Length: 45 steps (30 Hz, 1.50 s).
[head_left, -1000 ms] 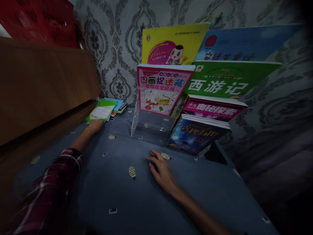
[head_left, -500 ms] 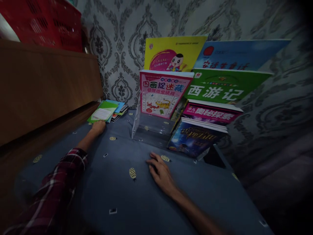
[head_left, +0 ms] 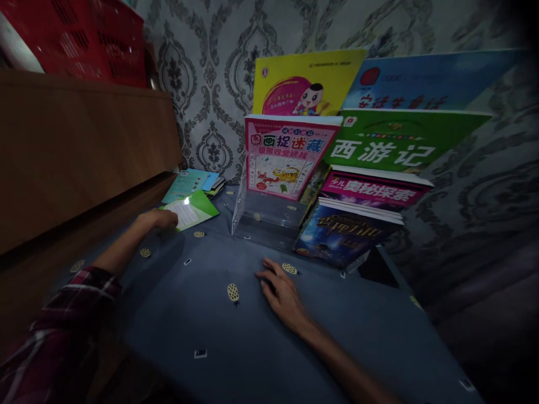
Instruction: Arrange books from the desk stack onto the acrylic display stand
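Note:
My left hand grips the left edge of a green-and-white book, which is raised and tilted just in front of a low pile of books. On top of that pile a teal book shows. My right hand rests on the blue patterned tablecloth with its fingers apart and nothing in them. Beyond it stands a clear plastic book rack. A pink picture book leans in its left side, and a dark blue book is at the front right.
Behind the pink book rises a yellow book. A green book, a blue book and a magenta book fill the rack's right side. A wooden cabinet with a red basket borders the left.
My left hand has lifted the green-and-white book off the pile and drawn it toward me, uncovering the teal book. My right hand has stayed about where it was on the cloth.

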Each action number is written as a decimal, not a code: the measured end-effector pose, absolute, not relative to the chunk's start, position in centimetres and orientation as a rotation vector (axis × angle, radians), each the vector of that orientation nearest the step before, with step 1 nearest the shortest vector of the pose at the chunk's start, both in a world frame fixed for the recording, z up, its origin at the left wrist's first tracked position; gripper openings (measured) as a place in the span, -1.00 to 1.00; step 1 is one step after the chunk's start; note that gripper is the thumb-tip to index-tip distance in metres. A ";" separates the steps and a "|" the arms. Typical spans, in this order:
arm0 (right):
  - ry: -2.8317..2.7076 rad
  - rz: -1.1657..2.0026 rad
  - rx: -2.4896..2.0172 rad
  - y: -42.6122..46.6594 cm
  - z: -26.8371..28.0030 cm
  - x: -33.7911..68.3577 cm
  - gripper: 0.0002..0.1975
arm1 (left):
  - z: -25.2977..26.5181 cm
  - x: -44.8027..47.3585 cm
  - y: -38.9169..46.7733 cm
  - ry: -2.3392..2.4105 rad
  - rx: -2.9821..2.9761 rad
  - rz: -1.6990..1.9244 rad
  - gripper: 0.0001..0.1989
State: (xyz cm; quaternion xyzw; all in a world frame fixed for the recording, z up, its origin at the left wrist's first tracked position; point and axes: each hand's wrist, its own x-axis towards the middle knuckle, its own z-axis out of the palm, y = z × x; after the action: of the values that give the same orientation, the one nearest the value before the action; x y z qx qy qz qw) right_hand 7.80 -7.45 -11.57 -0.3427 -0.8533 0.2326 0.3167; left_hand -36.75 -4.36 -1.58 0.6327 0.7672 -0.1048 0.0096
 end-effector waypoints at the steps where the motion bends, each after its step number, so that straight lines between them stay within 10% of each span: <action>1: -2.249 0.612 -0.906 -7.5 -11.5 7.8 -0.71 | -1.3 -37.0 -3.8 2.423 1.935 -0.321 -0.74; 10: -2.306 0.612 -0.906 -7.6 -10.9 8.1 -0.68 | -5.1 -36.9 -0.8 2.693 1.716 -0.036 -0.30; 45: -2.284 0.507 -0.761 -8.9 -8.5 7.5 -0.68 | -7.3 -22.1 -12.6 1.843 2.414 0.089 -0.35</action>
State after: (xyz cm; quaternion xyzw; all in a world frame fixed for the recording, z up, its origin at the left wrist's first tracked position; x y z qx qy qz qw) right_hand 7.51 -8.91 -8.55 -0.2917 -0.8750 0.1943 0.3339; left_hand -22.10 -12.62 -7.32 0.7935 0.6056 0.0292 0.0515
